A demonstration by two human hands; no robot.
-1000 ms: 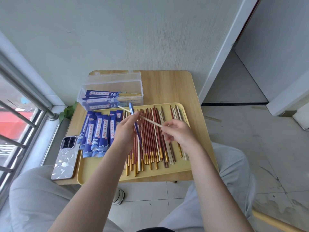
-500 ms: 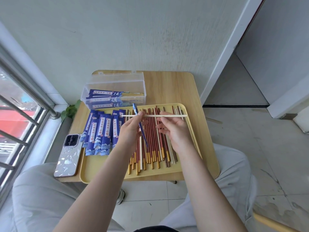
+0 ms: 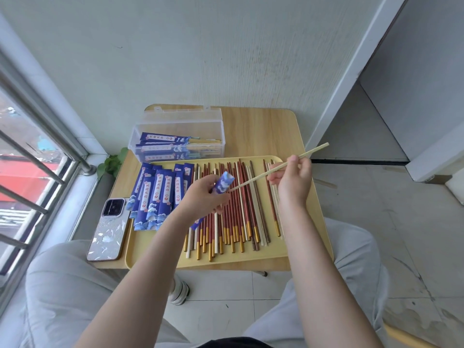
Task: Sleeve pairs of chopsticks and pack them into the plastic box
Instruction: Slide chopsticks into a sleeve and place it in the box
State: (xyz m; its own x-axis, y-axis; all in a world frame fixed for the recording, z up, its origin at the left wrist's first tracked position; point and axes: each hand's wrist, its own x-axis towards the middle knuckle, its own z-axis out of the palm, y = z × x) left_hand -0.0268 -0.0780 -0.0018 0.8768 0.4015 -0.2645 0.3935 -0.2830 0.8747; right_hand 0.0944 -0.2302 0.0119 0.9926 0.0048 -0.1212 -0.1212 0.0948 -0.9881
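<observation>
Head view: pale chopsticks aimed at a blue sleeve above the yellow tray (image 3: pixel 296 249).
Left hand (image 3: pixel 200 197) curled round blue sleeve (image 3: pixel 222 183); right hand (image 3: pixel 292 178) pinching pale chopsticks (image 3: pixel 261 174), tips just beside sleeve mouth; loose chopsticks (image 3: pixel 236 209) in tray; empty sleeves (image 3: pixel 155 194) on tray's left part; plastic box (image 3: pixel 179 136) behind tray; phone (image 3: pixel 109 229) left of tray.

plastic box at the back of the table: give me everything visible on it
The plastic box is clear, rectangular, long and shallow, lid hinged open toward the wall, two latch tabs on the lid's edge. It stands on the wooden table, behind the yellow tray. Several blue sleeved pairs lie inside. Neither hand touches it.
</observation>
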